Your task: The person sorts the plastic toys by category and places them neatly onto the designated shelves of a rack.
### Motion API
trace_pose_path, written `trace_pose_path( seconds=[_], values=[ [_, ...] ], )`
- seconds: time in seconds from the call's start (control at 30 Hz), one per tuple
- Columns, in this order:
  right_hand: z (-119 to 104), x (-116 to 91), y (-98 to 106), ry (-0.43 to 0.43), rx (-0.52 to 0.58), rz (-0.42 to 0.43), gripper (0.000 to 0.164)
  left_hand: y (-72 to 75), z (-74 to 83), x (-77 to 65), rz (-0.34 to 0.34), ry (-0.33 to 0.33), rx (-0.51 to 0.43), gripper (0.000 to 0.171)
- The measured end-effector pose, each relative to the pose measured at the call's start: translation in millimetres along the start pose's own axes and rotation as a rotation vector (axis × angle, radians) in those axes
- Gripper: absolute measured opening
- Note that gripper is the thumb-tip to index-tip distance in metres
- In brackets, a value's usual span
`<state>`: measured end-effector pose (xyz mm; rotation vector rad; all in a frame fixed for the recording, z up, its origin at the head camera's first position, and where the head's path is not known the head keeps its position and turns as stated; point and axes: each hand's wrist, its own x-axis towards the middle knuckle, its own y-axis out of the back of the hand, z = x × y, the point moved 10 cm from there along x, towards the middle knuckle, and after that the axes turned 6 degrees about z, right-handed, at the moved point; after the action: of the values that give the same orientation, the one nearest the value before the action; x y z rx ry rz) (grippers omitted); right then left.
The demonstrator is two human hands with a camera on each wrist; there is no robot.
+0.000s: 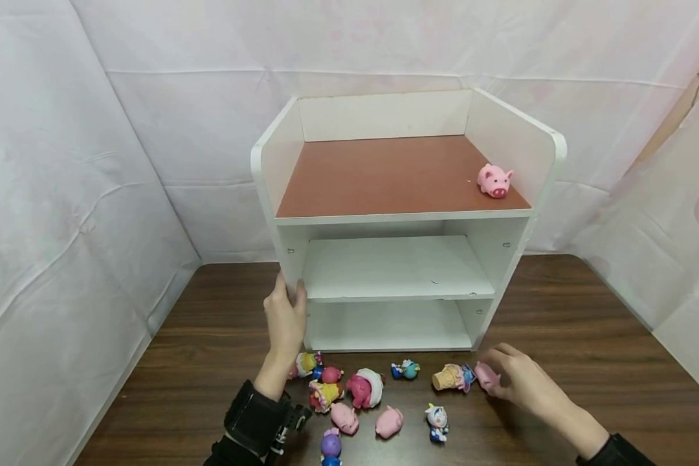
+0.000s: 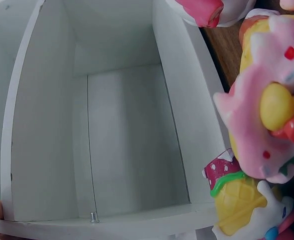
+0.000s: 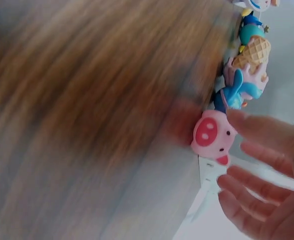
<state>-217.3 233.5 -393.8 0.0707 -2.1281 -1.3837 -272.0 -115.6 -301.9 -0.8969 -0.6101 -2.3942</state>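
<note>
My left hand (image 1: 287, 320) holds the left side panel of a white shelf unit (image 1: 384, 219), thumb at the inner edge and fingers outside. In the left wrist view only a bit of that hand shows by the shelf's board (image 2: 42, 115). On the tabletop by the unit's front right corner, my right hand (image 1: 518, 378) is at a pink toy pig (image 1: 487, 377). The right wrist view has the thumb overlapping this pig (image 3: 211, 135), the other fingers loosely spread beside it. An ice-cream-cone figurine (image 1: 451, 377) lies just left of the pig.
Another pink pig (image 1: 494, 181) stands on the brown top board at the right. In front of the unit lie several figurines, among them a pink-and-white one (image 1: 366, 388), a turquoise one (image 1: 406, 369), a purple-headed one (image 1: 331, 445) and a white-and-blue one (image 1: 437, 424). White cloth (image 1: 122, 162) surrounds the table.
</note>
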Motion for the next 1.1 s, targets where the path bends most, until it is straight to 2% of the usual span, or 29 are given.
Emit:
trace_pose_path(
  seconds=[0.1, 0.2, 0.47, 0.6, 0.87, 1.1],
  values=[
    [-4, -1, -6, 0.086, -0.005, -0.039, 0.041, 0.1, 0.2, 0.1, -0.001, 0.002, 0.0, 0.033],
    [-6, -4, -10, 0.114, -0.017, -0.062, 0.044, -0.3, 0.2, -0.5, -0.003, 0.002, -0.005, 0.033],
    [-12, -3, -9, 0.154, -0.007, 0.006, 0.048, 0.0, -0.4, 0.0, 0.0, 0.004, 0.006, 0.034],
    [-12, -2, -8, 0.147, -0.007, 0.019, 0.048, -0.2, 0.5, 0.4, -0.002, 0.003, 0.01, 0.035],
    [-19, 5, 9, 0.144, -0.028, 0.064, 0.044, -0.3, 1.1, 0.7, -0.003, 0.003, 0.007, 0.036],
    [-38, 17, 32, 0.157, 0.02, 0.058, 0.042, 0.1, -0.2, 0.6, -0.002, 0.012, 0.015, 0.035]
  ],
)
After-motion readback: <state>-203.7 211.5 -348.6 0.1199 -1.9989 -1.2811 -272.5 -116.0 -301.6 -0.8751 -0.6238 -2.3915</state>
